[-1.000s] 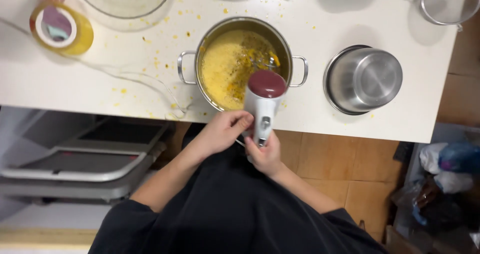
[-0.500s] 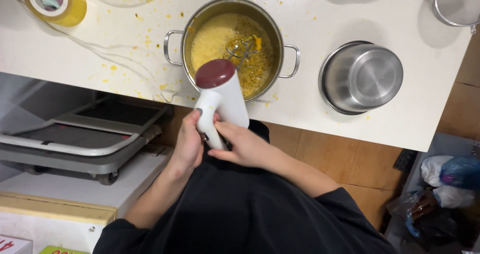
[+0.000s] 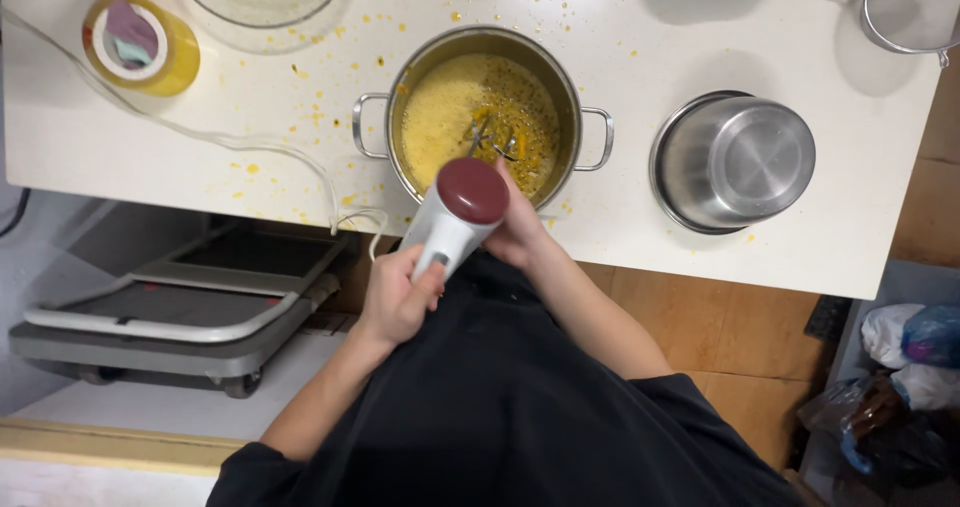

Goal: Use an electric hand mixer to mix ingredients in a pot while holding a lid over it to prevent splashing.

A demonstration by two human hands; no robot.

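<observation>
Both hands grip a white hand mixer (image 3: 455, 222): left hand (image 3: 398, 297) at seven o'clock, right hand (image 3: 520, 229) at three, beaters in the pot's (image 3: 590, 117) yellow batter (image 3: 445, 117).

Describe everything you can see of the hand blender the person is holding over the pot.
The hand blender has a white, plastic-looking body with a dark red rounded cap at its top end. It leans over the near rim of the steel pot, its metal working end sunk in the yellow mixture. The left hand grips its body from below; the right hand steadies it beside the cap. A white cord trails across the table.
</observation>
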